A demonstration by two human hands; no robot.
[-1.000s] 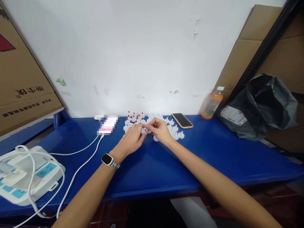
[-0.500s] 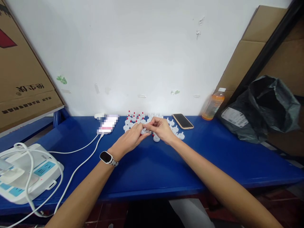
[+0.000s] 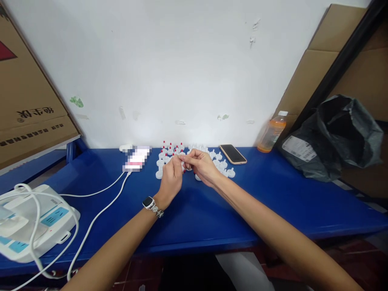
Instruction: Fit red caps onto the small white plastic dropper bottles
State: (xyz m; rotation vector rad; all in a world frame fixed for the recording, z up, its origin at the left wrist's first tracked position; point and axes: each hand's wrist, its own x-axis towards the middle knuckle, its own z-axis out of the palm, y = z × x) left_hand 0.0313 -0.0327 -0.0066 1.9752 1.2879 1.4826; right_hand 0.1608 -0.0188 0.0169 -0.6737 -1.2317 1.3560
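Observation:
My left hand (image 3: 171, 178) and my right hand (image 3: 201, 166) meet fingertip to fingertip above the blue table (image 3: 194, 210), both pinched on a small piece I cannot make out. A smartwatch (image 3: 149, 203) sits on my left wrist. Behind and around the hands lie several small white caps (image 3: 223, 165); the ones at the back left carry red tips (image 3: 170, 149). One white cap (image 3: 159, 174) rests just left of my left hand.
A phone (image 3: 233, 154) lies face up right of the caps, with an orange drink bottle (image 3: 272, 131) beyond it. A black plastic bag (image 3: 333, 137) fills the right. A white power strip (image 3: 33, 222) and white cables (image 3: 100, 210) lie at left. Cardboard boxes (image 3: 27, 101) stand left.
My left hand has lifted off the table and turned upright, its fingertips rising to meet the right hand's. The right hand has stayed almost in place.

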